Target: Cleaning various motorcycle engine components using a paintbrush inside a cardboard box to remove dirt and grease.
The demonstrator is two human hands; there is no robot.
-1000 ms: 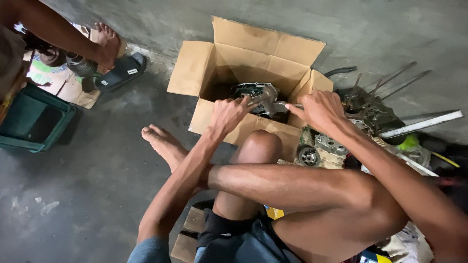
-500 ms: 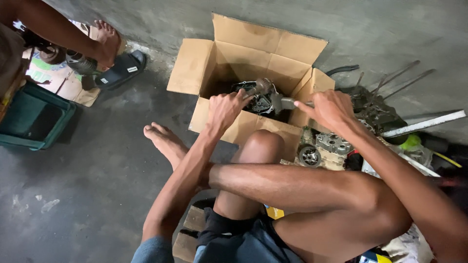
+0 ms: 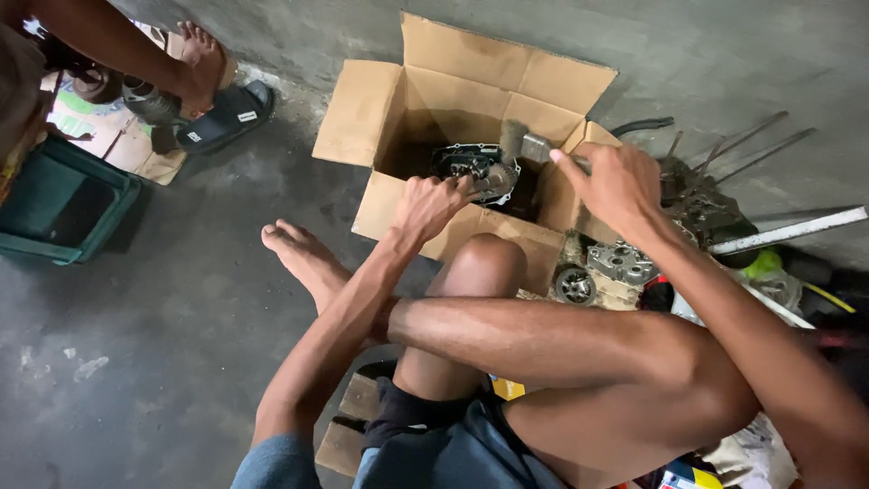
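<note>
An open cardboard box (image 3: 380, 109) stands on the concrete floor in front of my knees. Inside it lies a dark, greasy metal engine part (image 3: 471, 166). My left hand (image 3: 430, 204) reaches over the box's near wall and grips the edge of that part. My right hand (image 3: 615, 186) is at the box's right flap, closed around the handle of a brush (image 3: 525, 143) whose bristles sit over the engine part.
More metal engine parts (image 3: 620, 263) and long rods (image 3: 751, 145) lie to the right of the box. Another person's hand (image 3: 204, 77) and a black sandal (image 3: 226, 113) are at the upper left, beside a green crate (image 3: 63, 204). My bare foot (image 3: 303, 258) rests on the floor.
My left hand has slid further into the box onto the engine part. My right hand has lifted and brought the brush over the part.
</note>
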